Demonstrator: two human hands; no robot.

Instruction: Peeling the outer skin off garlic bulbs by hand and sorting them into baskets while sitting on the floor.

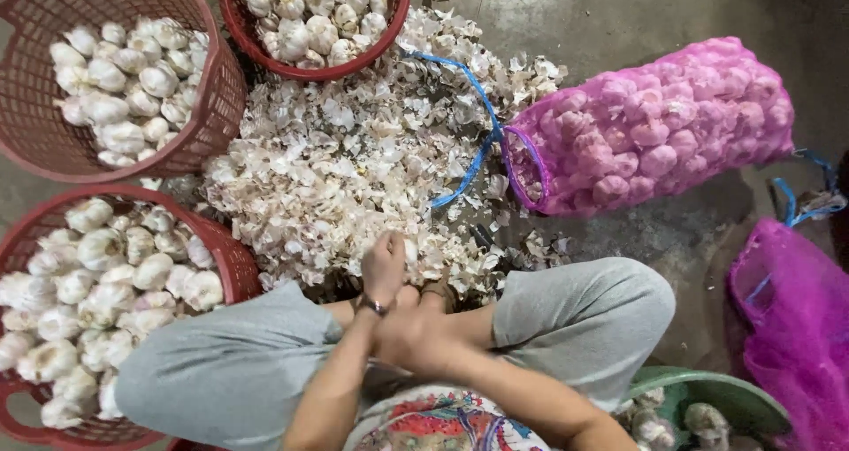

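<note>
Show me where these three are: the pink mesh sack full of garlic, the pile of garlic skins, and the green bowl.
pink mesh sack (pixel 659 124), head view, middle of its bulging side.
pile of garlic skins (pixel 354 159), head view, centre of the heap.
green bowl (pixel 699 383), head view, its rim.

Red plastic lattice baskets (pixel 217 106) looking matt; garlic skins (pixel 354 159) showing papery, dry; pink mesh sack (pixel 654 124) looking netted, slightly shiny; grey cloth trousers (pixel 575 309); concrete floor (pixel 637 9) appearing rough, dull.

Bare grey concrete floor (pixel 619 13), stained and dimly lit (darker toward upper right), strewn with papery white husks (pixel 354 159).
</note>
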